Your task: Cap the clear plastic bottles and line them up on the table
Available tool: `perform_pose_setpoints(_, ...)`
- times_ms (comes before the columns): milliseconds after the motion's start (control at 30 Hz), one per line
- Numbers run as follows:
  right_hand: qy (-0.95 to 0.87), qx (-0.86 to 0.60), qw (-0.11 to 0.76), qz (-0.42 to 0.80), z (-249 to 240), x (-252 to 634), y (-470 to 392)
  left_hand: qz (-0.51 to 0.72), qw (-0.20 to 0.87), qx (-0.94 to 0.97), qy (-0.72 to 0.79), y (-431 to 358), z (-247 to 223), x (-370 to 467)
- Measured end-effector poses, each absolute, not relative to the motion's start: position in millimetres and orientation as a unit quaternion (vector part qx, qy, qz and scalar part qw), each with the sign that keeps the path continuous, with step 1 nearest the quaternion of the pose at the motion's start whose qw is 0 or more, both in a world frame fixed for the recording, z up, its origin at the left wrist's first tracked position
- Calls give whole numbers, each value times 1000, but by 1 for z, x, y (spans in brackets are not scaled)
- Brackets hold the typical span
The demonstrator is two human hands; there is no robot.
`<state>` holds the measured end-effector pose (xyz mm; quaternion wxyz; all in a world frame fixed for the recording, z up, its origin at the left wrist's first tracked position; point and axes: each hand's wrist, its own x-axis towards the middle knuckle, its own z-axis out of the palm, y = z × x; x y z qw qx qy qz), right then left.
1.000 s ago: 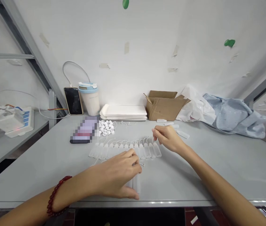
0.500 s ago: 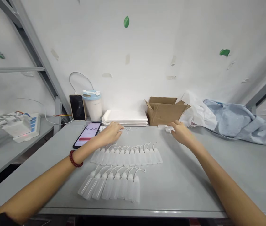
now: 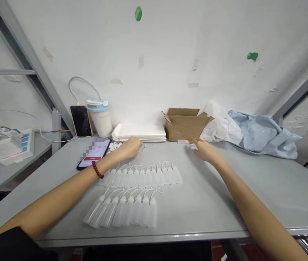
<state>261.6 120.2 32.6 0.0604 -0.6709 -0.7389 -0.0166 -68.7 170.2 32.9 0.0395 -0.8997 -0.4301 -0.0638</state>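
My left hand (image 3: 132,146) is at the back of the table with its fingers bent down together; what is in them, if anything, is hidden. Small white caps (image 3: 115,145) lie beside its wrist, and thin white nozzle pieces (image 3: 146,146) lie just right of its fingertips. Farther right, my right hand (image 3: 205,150) has its fingers closed on a small translucent plastic bottle (image 3: 191,146). Another such bottle (image 3: 182,141) lies nearby, before the box. Two rows of translucent squeeze bottles with thin curved nozzles, a back row (image 3: 141,178) and a front row (image 3: 126,212), lie nearer me.
Along the wall stand a propped phone (image 3: 81,121), a blue-lidded cup (image 3: 101,121), stacked white trays (image 3: 140,132), an open cardboard box (image 3: 188,128), a white plastic bag (image 3: 221,125) and blue cloth (image 3: 262,134). A phone with a timer (image 3: 95,154) lies left.
The camera view has shifted, so the whole scene sits a little further left and higher. Both hands stay near the same spots at the back of the table.
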Motion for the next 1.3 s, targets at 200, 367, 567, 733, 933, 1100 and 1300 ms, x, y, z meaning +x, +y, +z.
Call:
perform_pose_setpoints(200,-739,-669,77,-14,32,261,120,-45,57,-891,-449,162,40,-67)
perform_pose_setpoints(367,-733,-675,75,-22,33,262,120,-69,30,-880,-470,153,51,-65)
perform_pose_setpoints(567,-722,-689,48,-31,33,264,120,-153,-9,-851,-503,131,68,-73)
perform_pose_setpoints(733,-702,-710,17,-49,34,259,117,-261,-80,-803,-529,110,73,-86)
perform_pose_setpoints(933,-670,-739,-4,-68,39,252,112,-395,-214,-712,-540,100,65,-104)
perform_pose_setpoints(1100,-683,-729,4,-54,46,245,108,-442,-323,-660,-515,100,62,-108)
perform_pose_setpoints(1300,-745,-663,75,-4,55,208,89,-440,-425,-606,-508,88,70,-95)
